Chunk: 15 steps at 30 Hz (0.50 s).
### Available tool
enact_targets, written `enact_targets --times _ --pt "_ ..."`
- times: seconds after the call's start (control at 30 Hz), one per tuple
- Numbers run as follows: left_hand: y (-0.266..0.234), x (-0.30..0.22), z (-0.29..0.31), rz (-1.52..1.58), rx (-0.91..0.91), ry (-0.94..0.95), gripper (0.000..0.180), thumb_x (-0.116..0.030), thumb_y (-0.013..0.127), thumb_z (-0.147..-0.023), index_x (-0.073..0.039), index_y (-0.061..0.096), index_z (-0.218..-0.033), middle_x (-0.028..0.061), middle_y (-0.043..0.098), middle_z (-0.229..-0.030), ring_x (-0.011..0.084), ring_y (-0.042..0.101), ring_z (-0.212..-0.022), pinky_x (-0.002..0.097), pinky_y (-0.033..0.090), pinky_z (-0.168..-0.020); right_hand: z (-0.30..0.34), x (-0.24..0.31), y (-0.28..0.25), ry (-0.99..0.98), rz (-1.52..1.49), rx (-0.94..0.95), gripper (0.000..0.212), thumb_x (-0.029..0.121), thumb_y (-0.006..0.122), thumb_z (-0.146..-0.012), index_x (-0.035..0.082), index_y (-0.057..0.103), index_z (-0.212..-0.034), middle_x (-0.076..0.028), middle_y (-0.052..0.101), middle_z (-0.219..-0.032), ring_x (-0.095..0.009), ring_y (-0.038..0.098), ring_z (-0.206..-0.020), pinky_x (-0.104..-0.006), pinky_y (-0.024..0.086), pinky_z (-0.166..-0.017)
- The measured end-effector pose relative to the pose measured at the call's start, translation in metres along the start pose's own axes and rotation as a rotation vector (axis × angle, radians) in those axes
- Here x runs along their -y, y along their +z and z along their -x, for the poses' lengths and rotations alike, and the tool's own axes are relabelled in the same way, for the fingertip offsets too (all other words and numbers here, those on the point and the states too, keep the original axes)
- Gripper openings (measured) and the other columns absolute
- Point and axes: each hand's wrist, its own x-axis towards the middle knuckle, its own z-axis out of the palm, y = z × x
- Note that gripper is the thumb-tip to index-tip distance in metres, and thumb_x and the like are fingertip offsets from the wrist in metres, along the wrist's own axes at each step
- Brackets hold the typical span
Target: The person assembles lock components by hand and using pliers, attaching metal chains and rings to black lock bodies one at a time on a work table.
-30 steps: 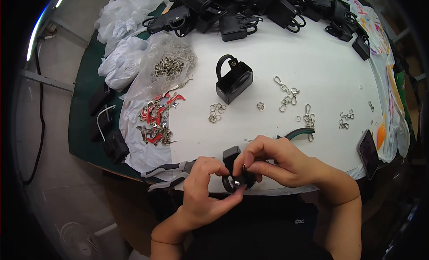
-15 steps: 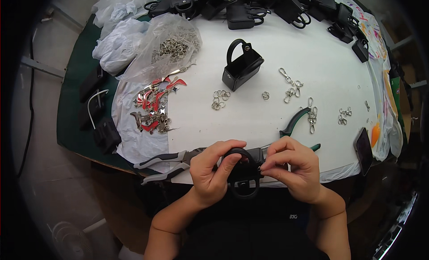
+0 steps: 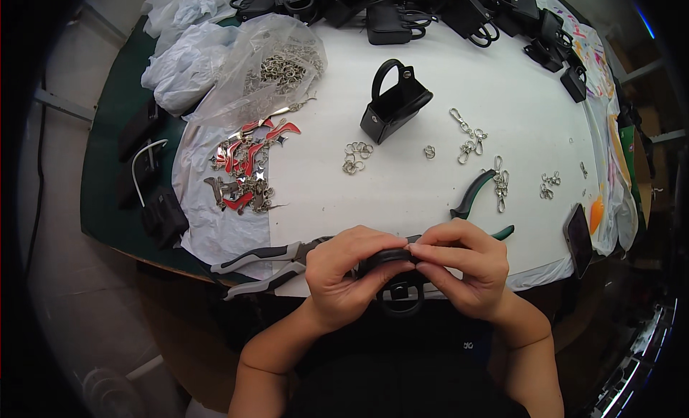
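Note:
At the table's near edge, my left hand (image 3: 344, 274) is closed around the handle of a small black handbag (image 3: 387, 256), thumb and fingers on either side. Opposite it, my right hand (image 3: 466, 267) pinches at the right end of that handle; what sits between its fingertips is too small and covered to make out. Much of the bag is hidden by my hands, with its second handle looping below them. Grey-handled pliers (image 3: 262, 263) lie beside my left hand. Green-handled pliers (image 3: 474, 195) lie just beyond my right hand, partly covered by it.
An open black mini bag (image 3: 395, 105) stands mid-table near metal rings (image 3: 357, 158) and swivel clasps (image 3: 500, 184). Red and silver charms (image 3: 247, 163) and a plastic bag of hardware (image 3: 280, 70) lie left. More black bags (image 3: 395, 23) line the back; a phone (image 3: 578, 238) lies right.
My right hand has come inward and now meets the left fingertips at the handle. The held handle has tipped flatter, and the small silvery bit at my right fingertips is now covered.

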Motion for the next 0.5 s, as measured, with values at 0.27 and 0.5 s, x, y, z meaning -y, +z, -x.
enact_targets --times 0.27,0.5 --pt "-0.003 -0.002 -0.004 -0.03 0.046 0.026 0.032 0.003 0.083 -0.074 0.0 0.072 -0.104 0.0126 0.074 -0.091 0.0234 0.072 -0.081 0.0305 0.056 -0.072 -0.007 -0.002 -0.008 0.011 -0.018 0.068 0.027 -0.001 0.08 -0.078 0.001 0.075 -0.104 -0.01 0.068 -0.091 -0.017 0.063 -0.073 -0.0266 0.051 -0.06" --pt "0.0 -0.004 -0.007 -0.175 0.032 0.143 0.028 0.004 0.082 -0.072 0.001 0.072 -0.098 0.0132 0.073 -0.086 0.0256 0.071 -0.075 0.0314 0.056 -0.067 -0.012 0.001 -0.011 -0.016 -0.023 0.094 0.025 0.0 0.081 -0.078 0.001 0.075 -0.103 -0.01 0.067 -0.088 -0.017 0.062 -0.072 -0.027 0.05 -0.059"
